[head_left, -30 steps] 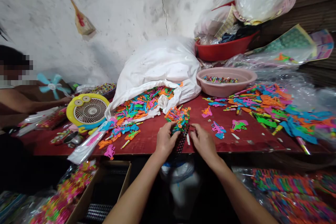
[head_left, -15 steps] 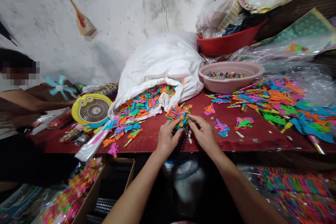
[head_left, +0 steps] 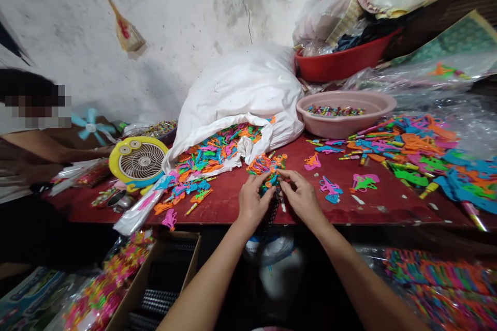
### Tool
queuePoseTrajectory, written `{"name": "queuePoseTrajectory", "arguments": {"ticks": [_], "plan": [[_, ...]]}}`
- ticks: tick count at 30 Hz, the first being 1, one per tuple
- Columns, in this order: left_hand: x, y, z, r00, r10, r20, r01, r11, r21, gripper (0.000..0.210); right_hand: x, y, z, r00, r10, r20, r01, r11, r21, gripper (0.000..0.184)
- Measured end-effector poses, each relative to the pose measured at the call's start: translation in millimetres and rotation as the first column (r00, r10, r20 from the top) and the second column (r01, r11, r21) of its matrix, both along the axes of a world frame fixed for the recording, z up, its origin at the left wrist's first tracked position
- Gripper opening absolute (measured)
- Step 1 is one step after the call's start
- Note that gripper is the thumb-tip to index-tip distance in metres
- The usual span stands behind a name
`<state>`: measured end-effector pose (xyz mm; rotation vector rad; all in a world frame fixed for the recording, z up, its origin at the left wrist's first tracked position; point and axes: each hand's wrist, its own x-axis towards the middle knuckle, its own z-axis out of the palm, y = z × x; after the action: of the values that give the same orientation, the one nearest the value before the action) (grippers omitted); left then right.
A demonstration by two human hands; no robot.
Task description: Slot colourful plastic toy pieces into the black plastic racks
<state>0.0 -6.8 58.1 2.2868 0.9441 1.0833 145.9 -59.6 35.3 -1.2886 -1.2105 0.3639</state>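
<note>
- Left hand [head_left: 252, 201]: grip curled about the lower part of a bundle [head_left: 266, 164] of small plastic pieces, thumb and forefinger pressing on it; bundle just in front of the white sack's mouth, bristling with orange, pink, green and blue ends, some round-tipped.
- Right hand [head_left: 301, 196]: fingertips at the bundle's right edge, fingers bent; I cannot tell whether they pinch a piece; a second ago this hand stood apart from the bundle, now it meets it, while the left keeps its hold.
- Dark, dotted strip [head_left: 272, 213] hanging below the bundle, before the sack; partly hidden between the hands.
- White sack [head_left: 240, 83]: soft, creased, bulging, its rolled mouth spilling flat, thin, bright plastic pieces [head_left: 221, 147] onto the red worktop [head_left: 221, 209].
- Right of the sack: smooth pink oval basin [head_left: 334, 128] with small glossy bits inside; red basin [head_left: 345, 64] behind it, filled with crumpled clear film; heap of coloured pieces [head_left: 419, 142] farther right.
- Left of the sack: round yellow fan [head_left: 143, 160] with a spiral grille; beyond it, a co-worker's arm [head_left: 50, 150].
</note>
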Motion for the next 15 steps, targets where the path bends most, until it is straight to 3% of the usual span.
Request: {"name": "queuePoseTrajectory", "arguments": {"ticks": [5, 8, 11, 15], "plan": [[11, -4, -5.6, 0.992, 0.123, 0.026, -0.124, 0.991, 0.045, 0.033, 12, 2, 14.0, 0.996, -0.016, 0.087, 0.017, 1.000, -0.008, 0.033], [15, -5, -9.2, 0.991, 0.129, 0.048, -0.130, 0.991, 0.026, 0.033, 17, 2, 26.3, 0.974, -0.041, 0.223, 0.037, 0.999, 0.021, 0.032], [14, -4, -11.9, 0.993, 0.110, 0.036, -0.112, 0.993, 0.039, 0.035, 20, 3, 36.0, 0.911, -0.046, 0.409, 0.049, 0.999, 0.003, 0.032], [10, 0, -14.7, 0.995, 0.094, -0.014, -0.093, 0.992, 0.084, 0.035, 22, 7, 48.7, 0.763, -0.042, 0.645, 0.064, 0.998, -0.010, 0.030]]}}
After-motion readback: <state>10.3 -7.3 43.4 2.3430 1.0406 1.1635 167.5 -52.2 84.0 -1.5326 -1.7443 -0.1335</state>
